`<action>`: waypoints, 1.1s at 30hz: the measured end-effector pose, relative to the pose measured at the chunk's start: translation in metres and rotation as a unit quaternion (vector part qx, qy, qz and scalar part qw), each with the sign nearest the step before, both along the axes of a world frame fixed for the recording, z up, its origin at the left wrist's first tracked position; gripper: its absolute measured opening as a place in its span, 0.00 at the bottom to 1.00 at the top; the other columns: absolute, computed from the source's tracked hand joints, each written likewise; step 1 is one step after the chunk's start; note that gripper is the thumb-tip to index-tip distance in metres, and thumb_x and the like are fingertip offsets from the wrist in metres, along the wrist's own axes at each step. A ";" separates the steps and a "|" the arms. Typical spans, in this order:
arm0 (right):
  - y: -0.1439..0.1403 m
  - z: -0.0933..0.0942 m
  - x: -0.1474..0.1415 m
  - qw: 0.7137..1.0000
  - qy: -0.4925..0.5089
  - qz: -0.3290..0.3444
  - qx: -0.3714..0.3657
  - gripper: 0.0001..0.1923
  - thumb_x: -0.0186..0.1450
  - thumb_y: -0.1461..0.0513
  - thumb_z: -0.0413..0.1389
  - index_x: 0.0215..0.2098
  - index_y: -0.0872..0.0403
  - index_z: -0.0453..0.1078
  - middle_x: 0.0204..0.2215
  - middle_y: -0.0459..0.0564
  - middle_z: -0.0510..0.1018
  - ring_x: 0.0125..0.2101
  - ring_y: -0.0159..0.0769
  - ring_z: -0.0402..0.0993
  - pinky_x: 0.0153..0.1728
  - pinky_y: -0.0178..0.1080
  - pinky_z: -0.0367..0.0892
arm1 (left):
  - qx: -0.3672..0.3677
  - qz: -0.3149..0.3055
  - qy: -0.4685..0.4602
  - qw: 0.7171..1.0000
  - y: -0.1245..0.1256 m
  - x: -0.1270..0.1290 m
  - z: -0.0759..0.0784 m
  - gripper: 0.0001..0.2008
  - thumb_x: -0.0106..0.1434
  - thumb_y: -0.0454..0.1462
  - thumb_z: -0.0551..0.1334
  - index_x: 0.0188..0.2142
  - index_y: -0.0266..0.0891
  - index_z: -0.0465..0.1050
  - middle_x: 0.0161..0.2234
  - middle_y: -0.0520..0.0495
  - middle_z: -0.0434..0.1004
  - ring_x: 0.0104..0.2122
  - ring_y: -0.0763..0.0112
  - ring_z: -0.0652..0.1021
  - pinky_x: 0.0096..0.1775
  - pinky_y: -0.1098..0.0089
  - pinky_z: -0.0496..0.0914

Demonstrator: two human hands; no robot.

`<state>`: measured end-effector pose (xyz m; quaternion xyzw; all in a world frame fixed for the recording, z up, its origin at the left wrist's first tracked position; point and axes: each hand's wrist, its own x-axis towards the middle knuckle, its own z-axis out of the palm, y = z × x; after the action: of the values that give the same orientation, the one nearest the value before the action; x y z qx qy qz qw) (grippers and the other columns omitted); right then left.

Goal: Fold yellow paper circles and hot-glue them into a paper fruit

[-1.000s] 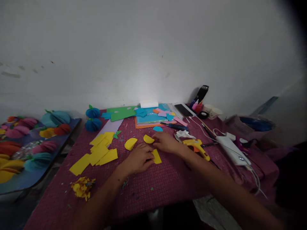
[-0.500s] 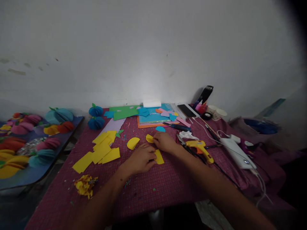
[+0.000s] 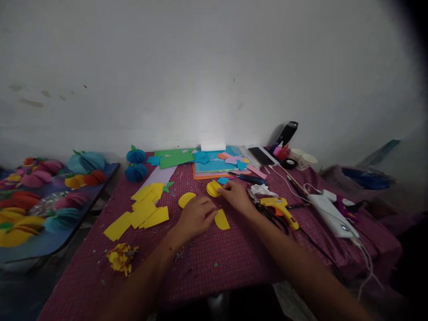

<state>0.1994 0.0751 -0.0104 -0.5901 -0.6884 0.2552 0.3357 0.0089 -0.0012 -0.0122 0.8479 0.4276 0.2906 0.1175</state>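
Yellow folded paper rounds (image 3: 213, 188) sit pinched in the fingertips of my right hand (image 3: 238, 196), lifted a little off the magenta checked tablecloth (image 3: 214, 254) near the middle of the table. My left hand (image 3: 195, 216) lies palm down on the cloth just nearer to me, fingers curled loosely and gripping nothing that I can see, its fingertips close beside a flat yellow paper half-circle (image 3: 221, 220). A second yellow half-circle (image 3: 186, 199) lies just beyond my left hand. Further left is a loose spread of yellow paper rectangles (image 3: 140, 211), and near the table's front left edge a small heap of yellow paper scraps (image 3: 121, 258). To the right of my right hand rests a yellow hot glue gun (image 3: 279, 207), with a white power bank (image 3: 329, 214) and its cable beyond that. Along the wall lie a stack of coloured paper sheets (image 3: 214, 164), a black phone (image 3: 260, 155) and two blue paper honeycomb balls (image 3: 136, 165). On the low table to the far left are many more coloured paper balls (image 3: 50, 196).
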 end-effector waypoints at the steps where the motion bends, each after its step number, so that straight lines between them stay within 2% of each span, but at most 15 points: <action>1: -0.004 0.000 -0.001 1.000 0.018 0.010 0.004 0.10 0.59 0.56 0.61 0.25 0.54 0.71 0.24 0.43 0.77 0.25 0.32 0.70 0.27 0.33 0.58 | -0.005 0.049 -0.048 0.998 0.002 -0.001 0.001 0.06 0.67 0.38 0.60 0.36 0.41 0.76 0.37 0.46 0.78 0.40 0.64 0.76 0.45 0.64 0.67; 3: -0.013 0.000 -0.004 0.998 0.048 0.033 0.021 0.11 0.60 0.57 0.60 0.24 0.54 0.70 0.24 0.43 0.76 0.25 0.32 0.69 0.26 0.33 0.58 | -0.037 0.127 -0.161 0.978 0.006 -0.003 0.001 0.06 0.66 0.39 0.61 0.39 0.40 0.75 0.38 0.47 0.78 0.39 0.66 0.77 0.42 0.66 0.69; 5: -0.024 0.002 -0.008 0.995 0.066 0.064 0.048 0.10 0.61 0.58 0.59 0.24 0.53 0.69 0.24 0.44 0.75 0.25 0.32 0.68 0.27 0.34 0.58 | -0.089 0.161 -0.264 0.947 0.010 -0.004 0.001 0.06 0.64 0.40 0.63 0.38 0.40 0.73 0.36 0.48 0.78 0.35 0.68 0.77 0.39 0.68 0.70; 9: -0.044 0.004 -0.013 0.985 0.061 0.110 0.119 0.11 0.64 0.59 0.58 0.24 0.52 0.68 0.25 0.44 0.73 0.27 0.33 0.68 0.30 0.35 0.60 | -0.175 0.162 -0.389 0.890 0.015 -0.003 -0.003 0.07 0.59 0.39 0.66 0.35 0.39 0.71 0.32 0.50 0.79 0.32 0.69 0.78 0.36 0.71 0.70; 12: -0.050 0.001 -0.015 0.979 0.076 0.126 0.141 0.12 0.64 0.58 0.59 0.24 0.52 0.68 0.25 0.45 0.73 0.29 0.33 0.68 0.33 0.36 0.61 | -0.195 0.161 -0.431 0.866 0.017 -0.003 -0.006 0.07 0.57 0.38 0.66 0.34 0.38 0.72 0.30 0.51 0.78 0.30 0.71 0.77 0.34 0.72 0.69; 17: -0.052 -0.004 -0.015 0.967 0.224 0.106 0.060 0.12 0.64 0.55 0.60 0.27 0.52 0.68 0.25 0.44 0.72 0.27 0.33 0.68 0.30 0.35 0.62 | -0.191 0.182 -0.434 0.862 0.018 -0.005 -0.007 0.07 0.56 0.39 0.66 0.30 0.38 0.73 0.27 0.53 0.75 0.27 0.73 0.74 0.32 0.73 0.66; 23: -0.052 0.000 -0.017 0.919 0.389 0.048 -0.050 0.15 0.62 0.50 0.61 0.28 0.52 0.68 0.20 0.42 0.72 0.22 0.31 0.66 0.25 0.34 0.60 | -0.194 0.193 -0.434 0.858 0.019 -0.006 -0.009 0.08 0.56 0.40 0.67 0.29 0.38 0.72 0.26 0.53 0.74 0.27 0.74 0.72 0.31 0.74 0.65; 26: -0.052 0.001 -0.018 0.904 0.421 0.039 -0.061 0.15 0.62 0.50 0.61 0.29 0.52 0.69 0.19 0.42 0.73 0.21 0.31 0.66 0.24 0.33 0.59 | -0.197 0.194 -0.442 0.854 0.019 -0.006 -0.009 0.09 0.55 0.41 0.67 0.29 0.38 0.72 0.27 0.54 0.74 0.27 0.74 0.71 0.31 0.74 0.65; 33: -0.051 0.000 -0.020 0.904 0.420 0.004 -0.077 0.15 0.62 0.49 0.60 0.29 0.51 0.67 0.18 0.41 0.74 0.19 0.32 0.68 0.23 0.34 0.61 | -0.223 0.190 -0.446 0.846 0.016 -0.004 -0.004 0.09 0.53 0.41 0.68 0.28 0.38 0.72 0.25 0.54 0.73 0.25 0.75 0.70 0.30 0.75 0.64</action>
<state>0.1798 0.0244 -0.0106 -0.4498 -0.4644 0.5332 0.5457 0.0045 0.0150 -0.0157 0.4805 0.5351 0.5504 0.4240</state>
